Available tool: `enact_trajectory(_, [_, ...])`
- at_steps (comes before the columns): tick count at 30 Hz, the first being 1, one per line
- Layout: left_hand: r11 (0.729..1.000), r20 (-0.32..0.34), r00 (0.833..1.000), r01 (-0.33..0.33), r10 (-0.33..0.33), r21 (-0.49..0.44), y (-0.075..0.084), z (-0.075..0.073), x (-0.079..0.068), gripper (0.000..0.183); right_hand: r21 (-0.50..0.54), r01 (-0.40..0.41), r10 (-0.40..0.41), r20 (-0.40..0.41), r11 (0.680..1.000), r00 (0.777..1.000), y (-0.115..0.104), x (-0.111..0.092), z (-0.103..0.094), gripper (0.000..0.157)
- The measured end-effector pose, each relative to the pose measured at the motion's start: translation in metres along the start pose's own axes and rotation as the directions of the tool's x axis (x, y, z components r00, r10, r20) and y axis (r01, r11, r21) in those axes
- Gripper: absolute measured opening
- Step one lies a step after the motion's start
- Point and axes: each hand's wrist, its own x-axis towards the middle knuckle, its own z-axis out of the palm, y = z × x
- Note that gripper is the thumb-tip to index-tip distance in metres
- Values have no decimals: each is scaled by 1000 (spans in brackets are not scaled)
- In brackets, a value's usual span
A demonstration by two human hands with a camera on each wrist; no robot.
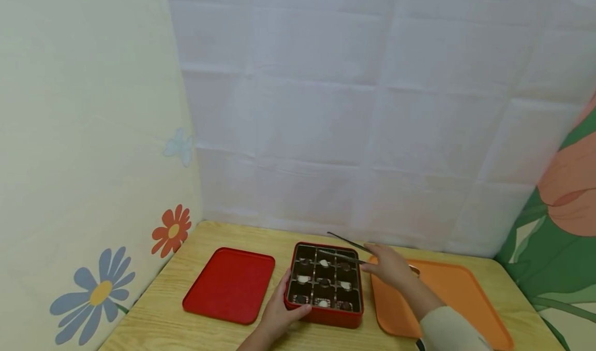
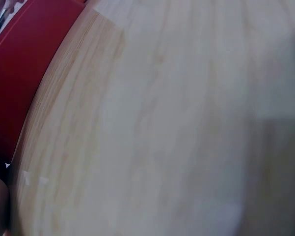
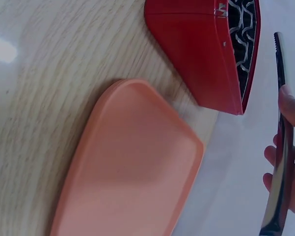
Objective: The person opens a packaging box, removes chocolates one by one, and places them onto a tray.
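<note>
A square red tin (image 1: 328, 317) holds a dark divided insert with small dark and white pieces, probably chocolates, in its compartments. My left hand (image 1: 279, 312) grips the tin's near left corner, thumb on the front edge and fingers along the left side. Metal tongs (image 3: 283, 162) are in my right hand (image 1: 391, 268), pinched between thumb and fingers. Their arms are spread, tips pointing left above the tin's far rows, with nothing between them. In the left wrist view only the tin's red side (image 2: 29, 64) and a sliver of hand show.
To the left of the tin lies a flat red tray or lid (image 1: 230, 283). An orange tray (image 1: 447, 283) sits on the right, partly under my right forearm. All stand on a wooden table (image 1: 158, 315), with white cloth (image 1: 302, 133) hanging behind and flowered cloth on both sides.
</note>
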Motion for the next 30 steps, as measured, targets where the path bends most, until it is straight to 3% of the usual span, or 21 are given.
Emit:
enact_trajectory(5, [1000, -1, 1000, -4, 4, 2, 1, 0, 0, 106, -129, 69, -74, -41, 989, 996, -10, 9, 2, 55])
enact_trajectory(13, [1000, 1, 1000, -8, 8, 5, 3, 0, -2, 105, -252, 51, -56, -11, 966, 998, -32, 22, 4, 47])
enact_trajectory(30, [1000, 7, 1000, -9, 9, -10, 1, 0, -1, 105, -519, 102, -100, 32, 848, 995, -72, 47, 4, 22])
